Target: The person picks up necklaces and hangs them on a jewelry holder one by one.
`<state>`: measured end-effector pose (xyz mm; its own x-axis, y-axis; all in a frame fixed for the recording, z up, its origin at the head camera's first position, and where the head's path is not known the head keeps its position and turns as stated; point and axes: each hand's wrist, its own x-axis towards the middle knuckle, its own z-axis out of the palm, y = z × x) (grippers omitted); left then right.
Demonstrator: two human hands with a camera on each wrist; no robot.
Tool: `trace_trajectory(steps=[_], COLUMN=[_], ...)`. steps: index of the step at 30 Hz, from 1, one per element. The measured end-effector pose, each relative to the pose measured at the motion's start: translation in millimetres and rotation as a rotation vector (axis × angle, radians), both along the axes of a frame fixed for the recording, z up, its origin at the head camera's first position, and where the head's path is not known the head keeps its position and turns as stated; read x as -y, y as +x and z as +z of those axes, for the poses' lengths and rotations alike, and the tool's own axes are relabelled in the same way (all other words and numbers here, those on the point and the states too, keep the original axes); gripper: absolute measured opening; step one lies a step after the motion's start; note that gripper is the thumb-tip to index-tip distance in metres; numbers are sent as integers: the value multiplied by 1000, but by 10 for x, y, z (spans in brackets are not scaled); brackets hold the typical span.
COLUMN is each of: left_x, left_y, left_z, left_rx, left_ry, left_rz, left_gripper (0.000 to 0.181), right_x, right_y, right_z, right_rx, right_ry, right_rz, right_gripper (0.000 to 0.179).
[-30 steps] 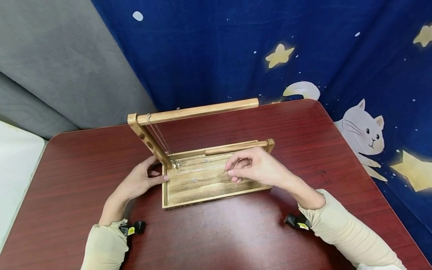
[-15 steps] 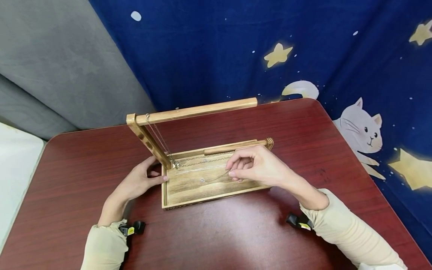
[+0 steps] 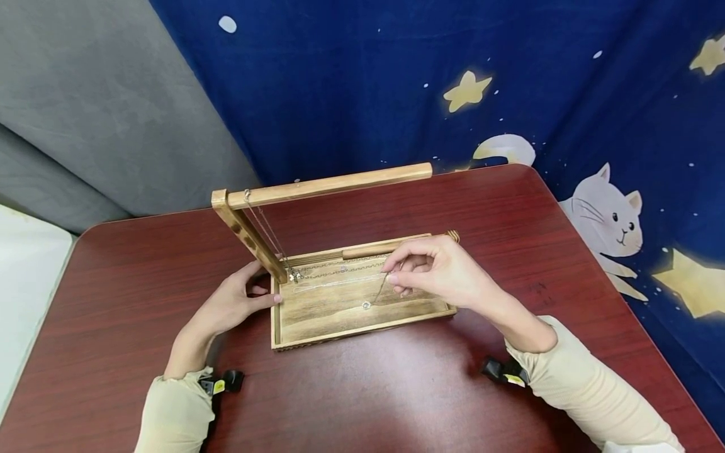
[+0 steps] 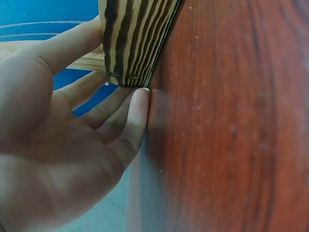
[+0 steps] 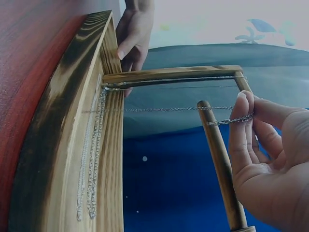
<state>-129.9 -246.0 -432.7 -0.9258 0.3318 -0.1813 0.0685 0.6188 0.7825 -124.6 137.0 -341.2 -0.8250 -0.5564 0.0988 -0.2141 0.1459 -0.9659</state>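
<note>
My right hand (image 3: 444,269) pinches a thin chain necklace (image 5: 164,109) between thumb and fingertips. The chain slopes down to a small clear pendant (image 3: 366,306), low over the floor of a wooden jewelry stand's tray (image 3: 317,322). My left hand (image 3: 231,301) grips the tray's left end, thumb over the rim and fingers behind it by the upright post (image 3: 249,236). In the left wrist view its fingers reach round the striped wooden end (image 4: 133,43). Other silver chains (image 5: 92,174) lie along the tray's back half.
From the post's top a wooden bar (image 3: 340,182) reaches right with its far end free. One necklace (image 3: 266,226) hangs at its left end. A shorter lower bar (image 3: 368,250) runs above the tray's back edge. The stand rests on a red-brown table (image 3: 351,402).
My right hand has lifted slightly, drawing the pendant to the right across the tray; more chain now hangs below the fingertips. My left hand has stayed at the tray's end.
</note>
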Motion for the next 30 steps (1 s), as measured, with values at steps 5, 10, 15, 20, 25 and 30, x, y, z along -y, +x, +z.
trace_trajectory(steps=[5, 10, 15, 20, 25, 30], left_x=[3, 5, 9, 9, 8, 4], left_y=[-1, -12, -26, -35, -37, -36], left_z=[0, -5, -14, -13, -10, -15], left_rx=[4, 11, 3, -7, -6, -6], left_ry=[3, 2, 17, 22, 22, 27], left_rz=[4, 3, -2, -3, 0, -1], left_gripper=[77, 79, 78, 78, 79, 78], right_x=[-26, -50, -57, -71, -94, -139], right_y=[2, -3, -14, -13, -21, -21], right_z=[50, 87, 126, 164, 194, 214], right_rx=[-28, -44, -44, -50, -97, -108], right_ry=[31, 51, 19, -13, -28, -22], right_rz=[-30, -47, -42, -45, -69, -100], right_gripper=[12, 12, 12, 10, 9, 10])
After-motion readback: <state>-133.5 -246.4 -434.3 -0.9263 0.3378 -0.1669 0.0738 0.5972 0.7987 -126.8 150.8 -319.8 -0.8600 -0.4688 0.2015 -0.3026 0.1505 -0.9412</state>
